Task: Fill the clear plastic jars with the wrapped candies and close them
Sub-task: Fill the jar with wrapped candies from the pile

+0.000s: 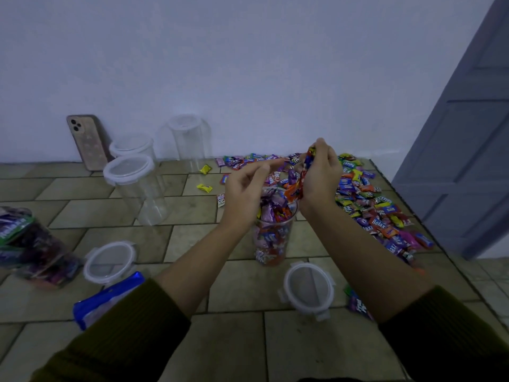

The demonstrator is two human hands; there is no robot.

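Holding a bunch of candies (pixel 298 179) in my right hand (pixel 321 175), fingers curled round it, just above the open jar (pixel 272 235), which is nearly full. My left hand (pixel 246 186) over the jar's mouth, fingers relaxed, empty. Loose candy pile (pixel 371 208) right of the jar, lid (pixel 308 290) in front

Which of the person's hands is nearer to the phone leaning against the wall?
Left. The left hand is over the open candy jar, right of the phone; the right hand, gripping candies, is farther right again.
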